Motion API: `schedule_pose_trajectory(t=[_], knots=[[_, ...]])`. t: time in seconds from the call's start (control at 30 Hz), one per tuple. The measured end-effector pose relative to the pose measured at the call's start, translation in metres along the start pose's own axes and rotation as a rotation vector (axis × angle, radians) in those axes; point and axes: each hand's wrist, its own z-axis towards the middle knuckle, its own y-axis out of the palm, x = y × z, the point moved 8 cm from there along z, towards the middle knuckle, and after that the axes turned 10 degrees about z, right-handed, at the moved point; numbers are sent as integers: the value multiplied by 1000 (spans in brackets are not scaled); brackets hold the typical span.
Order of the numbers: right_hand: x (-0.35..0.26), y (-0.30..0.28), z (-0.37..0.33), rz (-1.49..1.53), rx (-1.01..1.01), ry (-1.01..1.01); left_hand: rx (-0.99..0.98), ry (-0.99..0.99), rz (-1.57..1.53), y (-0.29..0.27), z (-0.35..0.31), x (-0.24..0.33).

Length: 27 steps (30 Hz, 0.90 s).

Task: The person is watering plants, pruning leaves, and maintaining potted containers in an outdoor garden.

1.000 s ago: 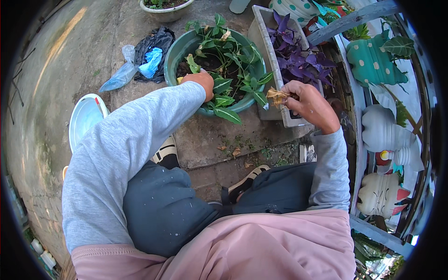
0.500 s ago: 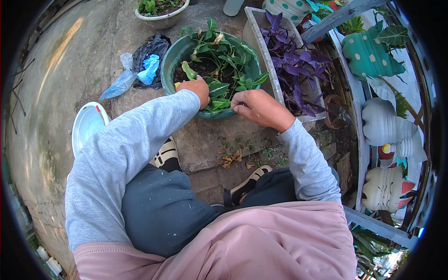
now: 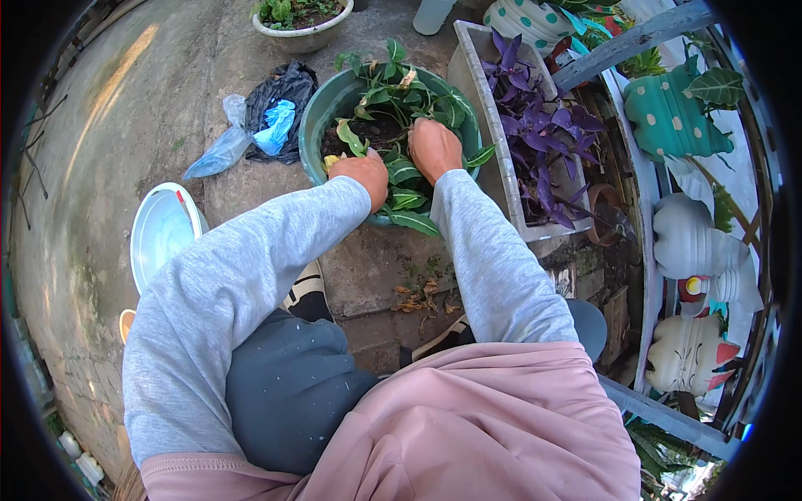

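Observation:
A round green pot (image 3: 311, 125) holds a leafy plant (image 3: 380, 93) with green, pale-striped leaves and some yellowed ones, in dark soil. Curled over its near left side is my left hand (image 3: 361, 178); a yellow leaf (image 3: 332, 160) pokes out at the closed fingers. My right hand (image 3: 435, 150) reaches in among the stems at the right half of the pot, its fingers bent together and pointing down. Leaves and the hand itself hide what those fingers grip. Several striped leaves hang over the near rim between my wrists.
Right of the pot stands a long grey planter (image 3: 501, 146) of purple plants (image 3: 543, 125). To the left lie black and blue plastic bags (image 3: 276, 125) and a white basin (image 3: 163, 234). A white planter (image 3: 305, 35) stands behind. Cut-bottle planters (image 3: 677, 117) line the right side.
My right hand has moved from the pot's near right rim inward and away from me, into the foliage. My left hand stays at the left side. The whole view has shifted slightly.

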Motion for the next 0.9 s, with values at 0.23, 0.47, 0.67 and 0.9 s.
schedule_pose_trajectory(t=[0.23, 0.47, 0.67, 0.9], knots=[[38, -30, 11, 49, 160, 24, -9, -1, 5, -6, -4, 2], [43, 1, 29, 52, 28, -127, -22, 7, -8, -3, -4, 2], [59, -7, 36, 254, 48, 61, -11, 8, -3, -1, -3, 1], [43, -67, 23, 316, 349, -26, 24, 3, 24, 1, 2, 0]])
